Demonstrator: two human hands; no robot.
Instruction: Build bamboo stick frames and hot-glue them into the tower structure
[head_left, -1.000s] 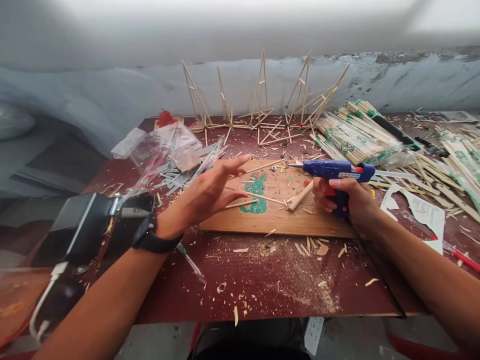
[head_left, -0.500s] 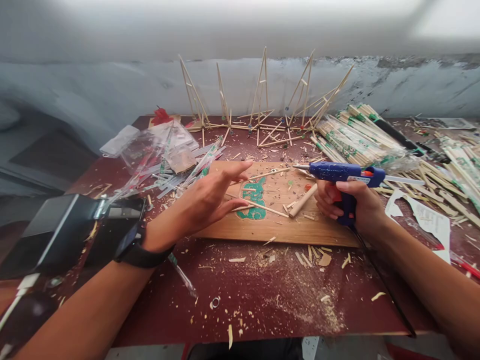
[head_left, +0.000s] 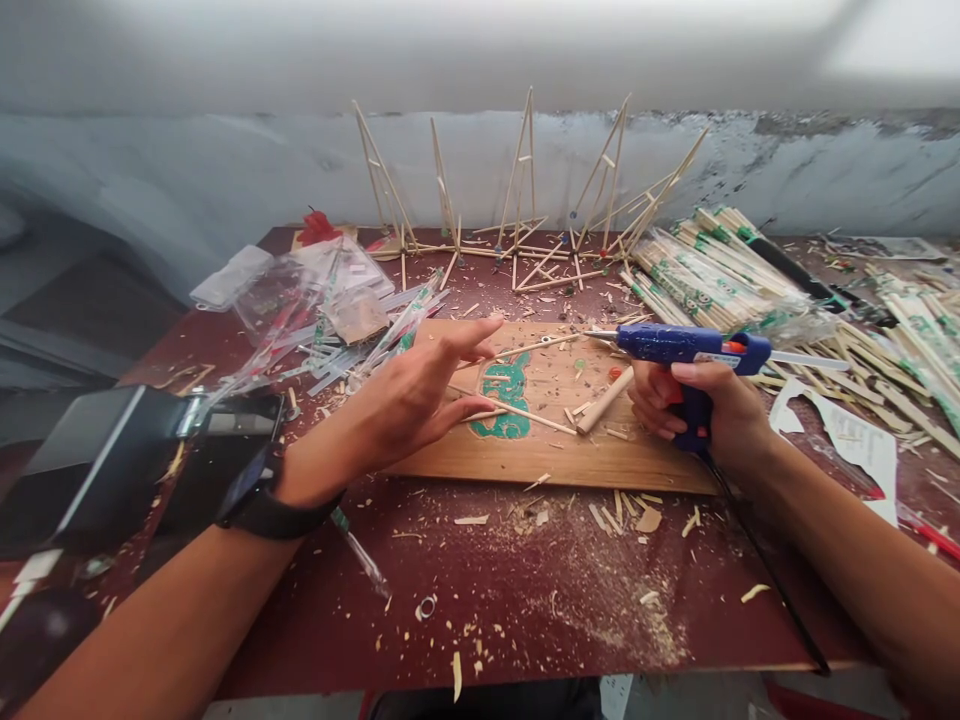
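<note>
My right hand is wrapped round the grip of a blue hot glue gun, a white glue stick jutting from its back. The gun's metal nozzle points left, close to the tip of a thin wooden stick; I cannot tell whether they touch. Over the left part of a wooden board hovers my left hand, thumb and forefinger stretched apart, its other fingers partly hidden. Another thin stick runs out from beneath this hand towards a thicker wooden rod.
Joined stick frames stand along the wall. Packs of chopsticks and loose sticks lie to the right. Plastic wrappers are heaped at left, near a dark device. The gun's cord trails over the table's front. Shavings litter the tabletop.
Hardly anything differs. The view has shifted very slightly; both hands and the glue gun keep almost the same places over the board.
</note>
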